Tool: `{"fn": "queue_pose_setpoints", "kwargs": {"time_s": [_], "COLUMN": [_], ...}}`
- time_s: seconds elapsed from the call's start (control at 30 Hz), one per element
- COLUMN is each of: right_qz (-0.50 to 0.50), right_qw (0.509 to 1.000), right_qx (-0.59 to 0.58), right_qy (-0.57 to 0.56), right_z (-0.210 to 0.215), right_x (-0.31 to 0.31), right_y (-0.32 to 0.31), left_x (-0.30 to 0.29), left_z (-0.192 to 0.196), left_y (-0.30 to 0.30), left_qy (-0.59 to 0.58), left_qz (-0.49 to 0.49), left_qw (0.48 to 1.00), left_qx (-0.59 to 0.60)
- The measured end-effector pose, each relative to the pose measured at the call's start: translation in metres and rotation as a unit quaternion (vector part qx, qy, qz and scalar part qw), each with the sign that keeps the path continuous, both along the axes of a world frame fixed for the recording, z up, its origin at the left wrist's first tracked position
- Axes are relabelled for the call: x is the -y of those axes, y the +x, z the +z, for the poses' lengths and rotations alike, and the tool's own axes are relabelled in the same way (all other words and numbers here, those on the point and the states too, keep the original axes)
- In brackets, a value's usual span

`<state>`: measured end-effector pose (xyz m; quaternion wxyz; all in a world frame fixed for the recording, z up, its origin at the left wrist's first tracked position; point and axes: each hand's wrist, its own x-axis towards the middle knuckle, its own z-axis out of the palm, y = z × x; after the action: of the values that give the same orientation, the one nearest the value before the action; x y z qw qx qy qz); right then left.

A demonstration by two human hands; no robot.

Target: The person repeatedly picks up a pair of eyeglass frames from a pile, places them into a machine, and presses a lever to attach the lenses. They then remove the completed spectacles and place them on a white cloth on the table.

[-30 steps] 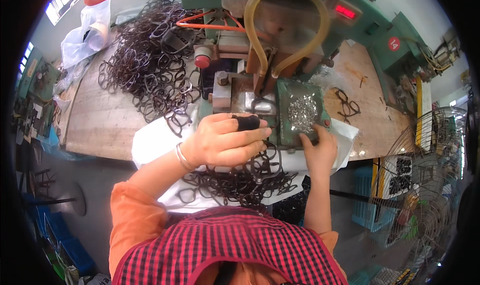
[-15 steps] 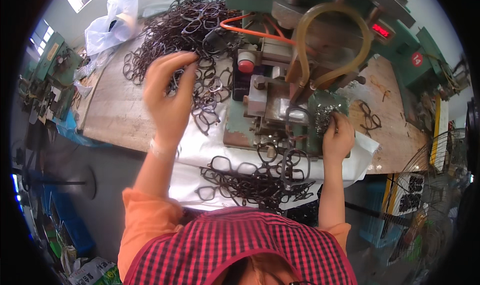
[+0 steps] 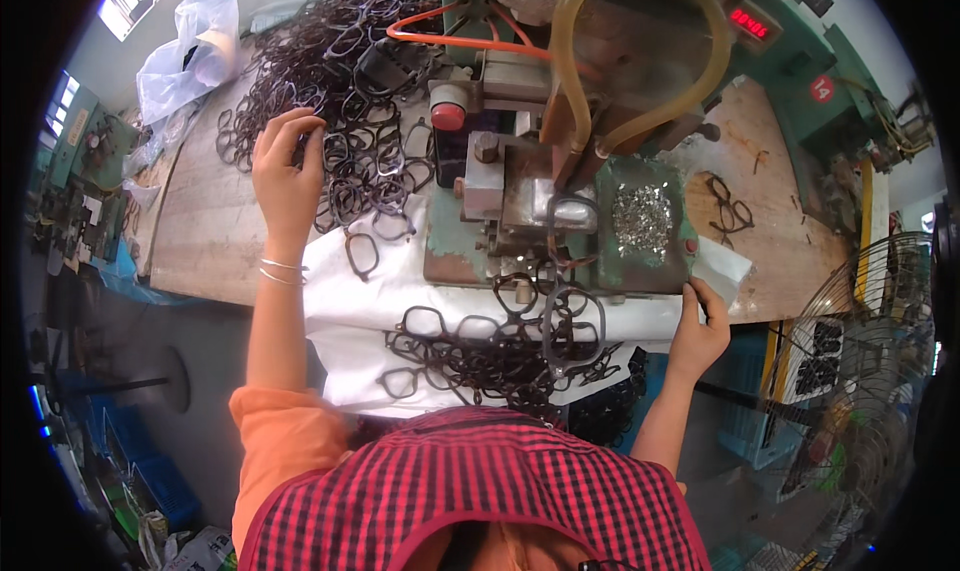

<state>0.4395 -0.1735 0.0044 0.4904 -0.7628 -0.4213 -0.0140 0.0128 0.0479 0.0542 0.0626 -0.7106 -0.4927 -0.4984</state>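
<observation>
My left hand [image 3: 287, 181] is at the left edge of a big heap of dark eyeglass frames [image 3: 330, 46]. Its thumb and fingers curl together; whatever lies between the tips is too small to make out. At the front right corner of the green machine base [image 3: 640, 279], my right hand [image 3: 703, 331] has thumb and fingertip pinched by the edge, just below a small red button [image 3: 691, 246]. What they grip, if anything, is hidden. A grey eyeglass frame [image 3: 547, 336] sticks out from the machine's metal block [image 3: 535, 186], one rim toward me.
Dark eyeglass frames [image 3: 470, 356] pile on a white sheet [image 3: 335, 341] before the machine. Metal chips [image 3: 642, 221] lie on its base. A yellowish hose [image 3: 722, 46] loops above. One eyeglass frame [image 3: 730, 211] lies at right, beside a wire fan [image 3: 870, 351].
My right hand has moved from the metal chips toward me, to the base's front corner. My left hand's fingertips have come closer together at the heap. The red display's digits differ.
</observation>
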Motion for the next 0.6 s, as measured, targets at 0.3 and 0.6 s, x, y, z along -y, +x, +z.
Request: {"fn": "queue_pose_setpoints", "kwargs": {"time_s": [0.3, 0.6], "right_qz": [0.307, 0.348], "right_qw": [0.923, 0.839], "right_qx": [-0.222, -0.400], "right_qy": [0.060, 0.122], "right_z": [0.088, 0.083], "right_x": [-0.105, -0.106], "right_y": [-0.085, -0.108], "left_x": [-0.048, -0.017], "left_z": [-0.072, -0.042], "left_y": [0.037, 0.043], "left_qy": [-0.073, -0.109], "left_qz": [-0.078, -0.113], "left_qw": [0.968, 0.918], "left_qx": [-0.225, 0.364]}}
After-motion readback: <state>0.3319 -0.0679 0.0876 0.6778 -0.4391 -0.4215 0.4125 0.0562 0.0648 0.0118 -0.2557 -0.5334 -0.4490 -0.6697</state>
